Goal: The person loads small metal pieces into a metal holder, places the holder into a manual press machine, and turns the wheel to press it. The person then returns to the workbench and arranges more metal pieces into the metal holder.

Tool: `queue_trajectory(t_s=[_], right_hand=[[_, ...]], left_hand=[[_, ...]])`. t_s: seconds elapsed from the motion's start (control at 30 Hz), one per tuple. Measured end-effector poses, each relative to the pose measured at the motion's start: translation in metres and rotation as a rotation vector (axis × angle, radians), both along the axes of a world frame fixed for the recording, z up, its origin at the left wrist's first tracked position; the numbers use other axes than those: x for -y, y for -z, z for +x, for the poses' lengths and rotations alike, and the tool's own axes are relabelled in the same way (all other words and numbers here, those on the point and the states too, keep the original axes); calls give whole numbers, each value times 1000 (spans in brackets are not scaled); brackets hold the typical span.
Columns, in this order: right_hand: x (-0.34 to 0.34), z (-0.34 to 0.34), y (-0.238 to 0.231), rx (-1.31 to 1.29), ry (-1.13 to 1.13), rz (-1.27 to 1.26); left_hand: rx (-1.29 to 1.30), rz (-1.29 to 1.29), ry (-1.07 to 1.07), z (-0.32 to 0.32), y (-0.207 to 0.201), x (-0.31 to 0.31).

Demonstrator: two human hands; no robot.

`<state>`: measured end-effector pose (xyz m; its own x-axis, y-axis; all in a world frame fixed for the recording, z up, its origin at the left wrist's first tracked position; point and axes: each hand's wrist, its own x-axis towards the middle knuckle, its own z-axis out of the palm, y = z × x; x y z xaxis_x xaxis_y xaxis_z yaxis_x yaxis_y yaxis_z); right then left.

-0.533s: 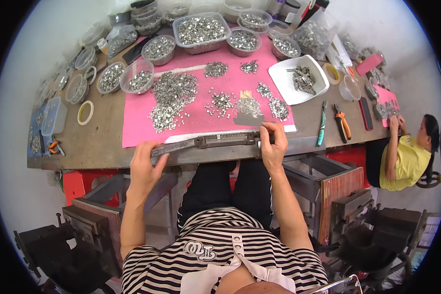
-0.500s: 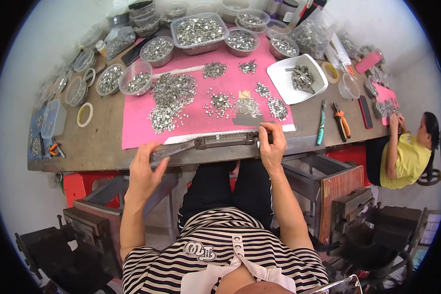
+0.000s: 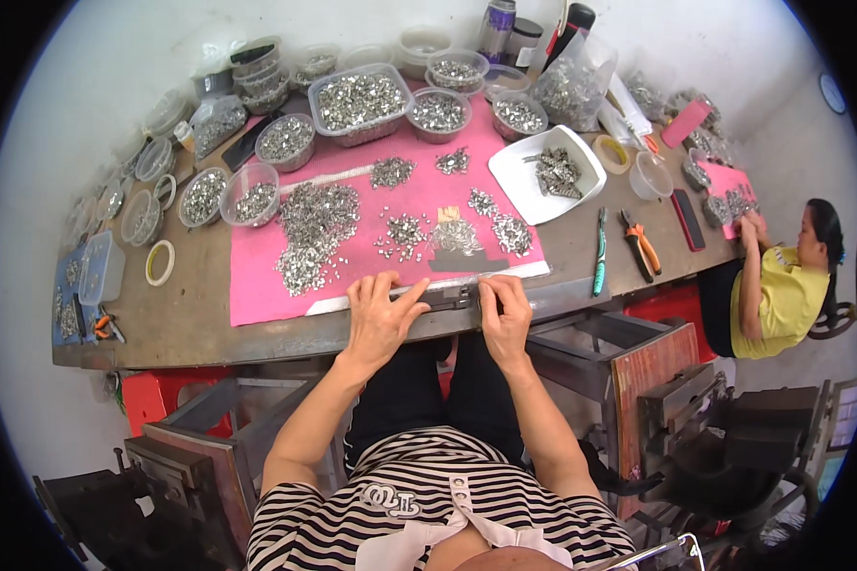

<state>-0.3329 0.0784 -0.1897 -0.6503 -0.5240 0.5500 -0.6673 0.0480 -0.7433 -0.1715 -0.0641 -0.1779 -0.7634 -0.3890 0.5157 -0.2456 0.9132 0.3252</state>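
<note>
Hands meet on a long metal bar (image 3: 452, 297) lying sideways along the near edge of our desk (image 3: 200, 324). Our left hand (image 3: 379, 319) lies flat and open on it. Our right hand (image 3: 505, 314) curls over its other end. Little metal bits (image 3: 314, 233) sit beyond on the pink mat (image 3: 257, 271).

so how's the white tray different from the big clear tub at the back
The white tray is opaque, shallow and lies tilted on the pink mat's right corner; the clear tub is see-through, deeper and sits square behind the mat. The tray holds one small heap of metal pieces with much bare bottom; the tub is nearly full. Both are rectangular and hold small silvery parts.
</note>
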Motion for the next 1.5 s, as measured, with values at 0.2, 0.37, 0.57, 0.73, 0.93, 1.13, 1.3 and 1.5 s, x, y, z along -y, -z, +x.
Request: queue_trajectory(t_s=[0.2, 0.37, 0.57, 0.73, 0.93, 1.13, 1.3, 1.5], right_hand=[[-8, 27, -12, 172, -14, -58], [-23, 32, -10, 75, -61, -42], [39, -39, -35, -242, -140, 48], [135, -135, -9, -227, 16, 202], [165, -143, 3, -383, 112, 383], [164, -146, 2, -348, 74, 394], [163, -143, -1, -278, 39, 414], [153, -158, 6, -247, 28, 368]], left_hand=[[-78, -9, -44, 2, 4, -6], [-160, 70, -26, 9, 11, -22], [-179, 110, -153, 6, 12, -28], [-201, 127, -111, 0, 14, -26], [-205, 225, -101, 7, 3, -21], [29, 262, 51, 10, -17, 20], [-2, 189, 128, 18, -4, 9], [-85, 185, 35, 9, -4, -12]])
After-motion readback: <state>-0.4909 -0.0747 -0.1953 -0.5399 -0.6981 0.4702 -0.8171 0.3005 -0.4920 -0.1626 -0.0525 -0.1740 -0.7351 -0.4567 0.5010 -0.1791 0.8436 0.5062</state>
